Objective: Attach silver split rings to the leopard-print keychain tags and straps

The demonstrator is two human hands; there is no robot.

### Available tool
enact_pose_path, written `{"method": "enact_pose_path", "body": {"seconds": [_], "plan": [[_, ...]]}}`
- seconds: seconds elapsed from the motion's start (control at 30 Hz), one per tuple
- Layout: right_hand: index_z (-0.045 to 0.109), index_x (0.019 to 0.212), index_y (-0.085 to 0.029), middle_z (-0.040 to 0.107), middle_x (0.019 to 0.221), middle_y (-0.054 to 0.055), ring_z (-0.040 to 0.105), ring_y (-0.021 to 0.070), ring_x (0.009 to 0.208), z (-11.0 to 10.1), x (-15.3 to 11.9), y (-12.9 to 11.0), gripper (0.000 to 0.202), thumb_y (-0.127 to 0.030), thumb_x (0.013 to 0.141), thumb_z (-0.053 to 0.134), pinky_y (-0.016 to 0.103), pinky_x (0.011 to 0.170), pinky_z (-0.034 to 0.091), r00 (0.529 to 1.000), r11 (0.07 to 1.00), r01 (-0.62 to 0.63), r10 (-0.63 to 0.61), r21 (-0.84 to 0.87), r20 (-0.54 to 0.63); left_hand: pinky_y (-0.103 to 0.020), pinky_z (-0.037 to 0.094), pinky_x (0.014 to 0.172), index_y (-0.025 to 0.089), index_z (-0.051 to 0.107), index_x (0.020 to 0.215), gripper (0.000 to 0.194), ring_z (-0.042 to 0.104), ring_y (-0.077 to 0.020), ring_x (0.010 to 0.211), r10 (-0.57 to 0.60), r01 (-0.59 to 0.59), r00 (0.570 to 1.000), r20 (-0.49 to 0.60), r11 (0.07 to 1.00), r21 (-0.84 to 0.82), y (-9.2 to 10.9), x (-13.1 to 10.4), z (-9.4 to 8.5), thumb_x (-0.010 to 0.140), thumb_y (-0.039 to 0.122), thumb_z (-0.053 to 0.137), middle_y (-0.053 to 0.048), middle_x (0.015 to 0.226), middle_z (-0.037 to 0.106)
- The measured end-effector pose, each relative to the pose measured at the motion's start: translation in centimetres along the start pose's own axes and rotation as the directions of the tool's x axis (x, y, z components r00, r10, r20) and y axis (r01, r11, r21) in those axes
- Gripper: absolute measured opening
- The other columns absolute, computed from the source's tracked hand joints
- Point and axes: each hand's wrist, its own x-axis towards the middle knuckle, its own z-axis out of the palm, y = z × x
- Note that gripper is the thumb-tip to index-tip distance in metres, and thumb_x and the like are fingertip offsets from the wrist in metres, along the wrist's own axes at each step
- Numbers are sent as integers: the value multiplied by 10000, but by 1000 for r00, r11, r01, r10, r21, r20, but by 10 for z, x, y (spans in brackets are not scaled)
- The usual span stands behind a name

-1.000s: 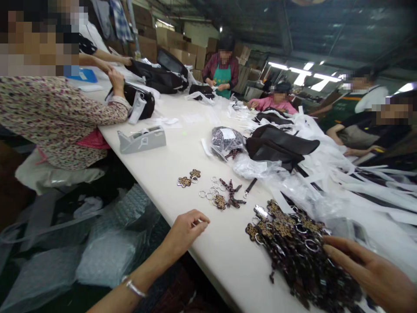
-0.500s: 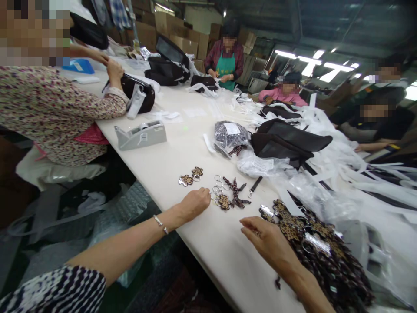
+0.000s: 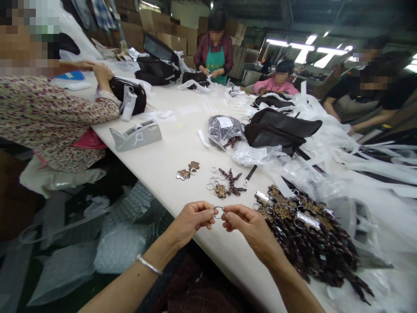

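Between my two hands, over the table's near edge, is a metal key ring (image 3: 218, 212). My left hand (image 3: 194, 221) pinches its left side, and my right hand (image 3: 243, 220) pinches its right side. Just beyond lie several loose key rings (image 3: 213, 178), a leopard-print flower charm (image 3: 220, 191) and dark patterned ribbon strips (image 3: 232, 181). Farther left rest two more flower charms (image 3: 183, 174) with a ring. A big pile of flower charms with dark ribbons (image 3: 312, 237) spreads to the right of my right hand.
A grey tape dispenser (image 3: 137, 134) stands at the table's left edge; another, partly covered by plastic, is at right. Black bags (image 3: 280, 128), a plastic-wrapped bundle (image 3: 224, 127) and white strips lie farther back. Co-workers sit or stand around the white table (image 3: 176, 150).
My left hand has moved back from the loose rings toward the table edge. My right hand has come in to meet it, and both now grip a key ring.
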Motion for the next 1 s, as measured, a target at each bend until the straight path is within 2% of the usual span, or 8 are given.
{"method": "enact_pose_path", "body": {"seconds": [0.17, 0.43, 0.53, 0.63, 0.73, 0.83, 0.9, 1.0], "plan": [[709, 839, -147, 714, 754, 54, 637, 144, 631, -2, -20, 8, 302, -443, 784, 736, 285, 609, 525, 1000, 994, -4, 1, 111, 24, -191, 440, 574, 101, 720, 811, 209, 557, -89, 618, -11, 14, 999, 36, 997, -75, -9, -14, 19, 758, 296, 773, -28, 691, 638], [701, 809, -146, 676, 711, 30, 621, 137, 633, -15, -51, 21, 308, -436, 744, 782, 272, 594, 527, 999, 961, -28, 20, 274, 30, -187, 440, 574, 93, 704, 812, 205, 555, -81, 587, -19, 26, 994, 105, 998, -62, -18, -28, 43, 766, 281, 771, -28, 679, 640], [713, 846, -153, 695, 773, 38, 624, 145, 673, -13, -62, 21, 306, -411, 711, 810, 275, 618, 530, 999, 962, -10, 1, 273, 33, -180, 435, 572, 98, 693, 803, 210, 554, -77, 597, -9, 22, 994, 111, 993, -117, -24, -33, 51, 755, 282, 782, -21, 699, 629], [719, 836, -149, 708, 802, 52, 611, 141, 670, -9, -71, 20, 285, -417, 752, 771, 269, 617, 521, 999, 974, 34, -38, 222, 10, -178, 433, 570, 107, 674, 773, 231, 552, -76, 600, -8, 24, 994, 106, 988, -155, -28, -39, 58, 746, 304, 792, -15, 697, 619], [713, 795, -149, 697, 751, 42, 599, 139, 636, -8, -77, 17, 275, -424, 787, 728, 263, 598, 503, 996, 990, 80, -76, 116, -37, -186, 455, 580, 113, 670, 776, 245, 574, -94, 649, -20, 38, 993, 117, 987, -158, -29, -44, 60, 737, 318, 799, -28, 746, 628], [709, 774, -169, 663, 660, 11, 570, 131, 580, -11, -82, 12, 221, -381, 827, 680, 247, 554, 454, 989, 983, 120, -130, -142, -65, -211, 497, 592, 115, 672, 806, 242, 607, -121, 710, -73, 100, 982, 175, 983, -151, -26, -46, 59, 775, 339, 759, -46, 821, 639], [713, 769, -190, 661, 651, 2, 566, 132, 586, -14, -87, 7, 186, -328, 865, 633, 247, 560, 423, 976, 909, 181, -212, -375, -43, -224, 516, 601, 114, 666, 794, 232, 621, -128, 708, -110, 134, 973, 204, 985, -107, -23, -47, 58, 778, 329, 752, -43, 802, 641], [713, 770, -210, 697, 728, 10, 598, 150, 666, -16, -92, 1, 180, -263, 892, 591, 264, 625, 415, 939, 720, 290, -341, -630, 42, -247, 538, 653, 104, 662, 772, 214, 646, -135, 697, -139, 143, 971, 194, 990, -3, -20, -48, 58, 742, 279, 782, -41, 750, 653]]}}
